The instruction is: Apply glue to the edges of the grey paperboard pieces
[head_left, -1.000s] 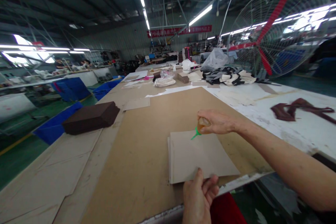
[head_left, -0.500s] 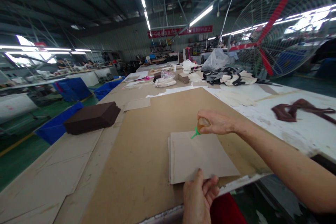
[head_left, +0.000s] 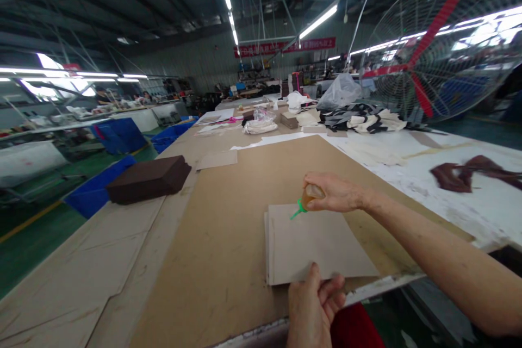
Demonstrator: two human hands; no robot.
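Note:
A short stack of flat greyish-beige cardboard sheets (head_left: 322, 247) lies near the front edge of the table. My right hand (head_left: 338, 193) is closed around a squeeze glue bottle (head_left: 311, 196) with amber contents and a green nozzle. The bottle is tilted, its tip pointing down at the far left part of the top sheet; whether the tip touches cannot be made out. At the near edge of the stack, my left hand (head_left: 312, 307) has its thumb on the top sheet and its other fingers curled by the edge, partly hidden.
A large brown board (head_left: 220, 239) lies under the sheets. A dark brown stack (head_left: 147, 179) stands at the left, beside a blue bin (head_left: 95, 187). Dark red strips (head_left: 457, 174) lie on the right. A caged fan (head_left: 440, 43) stands beyond the table's right side.
The glue bottle's tip has moved left and slightly towards me over the top sheet, with my right hand. My left hand keeps its place at the near edge. The view has shifted slightly.

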